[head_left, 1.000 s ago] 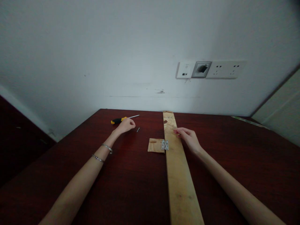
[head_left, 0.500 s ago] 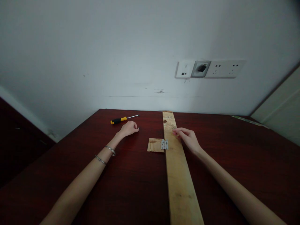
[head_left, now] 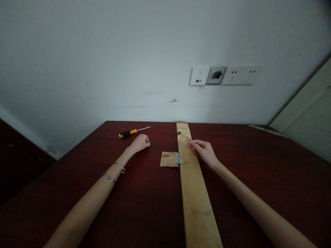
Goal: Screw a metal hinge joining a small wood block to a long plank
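My left hand [head_left: 140, 143] rests on the dark red table [head_left: 144, 199], its fingers pinched on a small screw [head_left: 149, 141]. A yellow-and-black screwdriver [head_left: 131, 131] lies just beyond it near the wall. My right hand [head_left: 203, 150] lies on a long pale wooden plank [head_left: 193, 193] that runs from the wall toward me, fingers curled and pressing on the wood. A small metal hinge [head_left: 178, 158] joins the plank's left edge to a small square of plywood [head_left: 168, 159], between my two hands.
A white wall stands right behind the table, with a row of sockets [head_left: 224, 75] above the plank's far end. A dark cabinet [head_left: 15, 158] is at the left, a pale panel [head_left: 307, 117] at the right.
My left hand moved right to the small screw and closed its fingers on it. My right hand stayed on the plank. The view shifted slightly.
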Available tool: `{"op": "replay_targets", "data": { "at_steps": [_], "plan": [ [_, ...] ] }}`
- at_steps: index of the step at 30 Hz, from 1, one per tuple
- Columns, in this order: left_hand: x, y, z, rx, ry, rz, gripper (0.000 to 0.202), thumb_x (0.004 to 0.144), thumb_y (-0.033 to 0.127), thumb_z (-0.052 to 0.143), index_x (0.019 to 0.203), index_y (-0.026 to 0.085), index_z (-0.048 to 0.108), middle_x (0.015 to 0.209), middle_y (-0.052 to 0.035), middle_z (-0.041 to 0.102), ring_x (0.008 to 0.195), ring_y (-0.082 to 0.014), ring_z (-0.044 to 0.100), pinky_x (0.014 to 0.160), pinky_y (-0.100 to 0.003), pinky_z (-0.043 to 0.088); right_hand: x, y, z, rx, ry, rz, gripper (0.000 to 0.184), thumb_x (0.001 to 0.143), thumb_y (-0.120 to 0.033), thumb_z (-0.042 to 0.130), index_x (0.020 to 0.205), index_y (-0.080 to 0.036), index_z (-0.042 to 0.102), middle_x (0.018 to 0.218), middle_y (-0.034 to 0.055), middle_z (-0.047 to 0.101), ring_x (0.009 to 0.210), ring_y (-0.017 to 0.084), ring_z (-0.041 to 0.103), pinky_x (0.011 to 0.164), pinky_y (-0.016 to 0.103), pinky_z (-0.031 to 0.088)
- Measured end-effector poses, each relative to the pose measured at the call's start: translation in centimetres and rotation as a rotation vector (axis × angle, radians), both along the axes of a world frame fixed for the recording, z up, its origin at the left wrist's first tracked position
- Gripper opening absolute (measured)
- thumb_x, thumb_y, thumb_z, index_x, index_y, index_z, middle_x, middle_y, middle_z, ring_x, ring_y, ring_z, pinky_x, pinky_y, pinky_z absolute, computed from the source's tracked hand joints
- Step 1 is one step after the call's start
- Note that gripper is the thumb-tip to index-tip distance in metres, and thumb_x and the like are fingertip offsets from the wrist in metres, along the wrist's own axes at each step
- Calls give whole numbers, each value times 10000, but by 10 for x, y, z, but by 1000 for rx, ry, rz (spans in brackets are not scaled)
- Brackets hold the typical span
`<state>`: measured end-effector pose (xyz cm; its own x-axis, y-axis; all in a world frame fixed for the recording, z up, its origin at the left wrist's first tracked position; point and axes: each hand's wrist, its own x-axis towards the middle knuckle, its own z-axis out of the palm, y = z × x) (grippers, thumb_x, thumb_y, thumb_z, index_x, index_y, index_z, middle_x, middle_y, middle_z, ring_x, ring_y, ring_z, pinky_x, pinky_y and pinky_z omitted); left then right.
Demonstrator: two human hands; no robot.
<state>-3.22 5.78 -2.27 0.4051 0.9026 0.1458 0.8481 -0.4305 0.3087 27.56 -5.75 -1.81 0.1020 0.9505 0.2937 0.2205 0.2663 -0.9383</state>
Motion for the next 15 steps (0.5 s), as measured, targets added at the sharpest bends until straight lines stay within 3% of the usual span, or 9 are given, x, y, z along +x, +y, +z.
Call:
{"op": "replay_targets", "data": {
  "at_steps": [8,12,15],
  "plan": [
    [9,-7,14,15,-181,-105,40,660,151,569,655,140,607,725,-36,607,675,-157,556,649,-265,433,-3,-1,5,31,5,11,223,737,-360,591,749,-165,699,761,54,709,722,183,633,633,286,464],
    [34,-23,30,-29,-342,-200,122,725,233,554,758,138,623,745,-19,627,695,-136,566,672,-253,451,-8,-4,9,41,-10,31,225,738,-364,607,782,-163,700,762,53,707,708,178,635,635,289,470],
    [57,-40,44,-169,-629,-330,134,709,261,600,740,134,628,746,-26,639,705,-138,571,708,-280,449,-15,-7,15,48,-27,56,224,730,-356,629,826,-168,706,803,56,716,732,182,645,656,296,482]
  ]
}}
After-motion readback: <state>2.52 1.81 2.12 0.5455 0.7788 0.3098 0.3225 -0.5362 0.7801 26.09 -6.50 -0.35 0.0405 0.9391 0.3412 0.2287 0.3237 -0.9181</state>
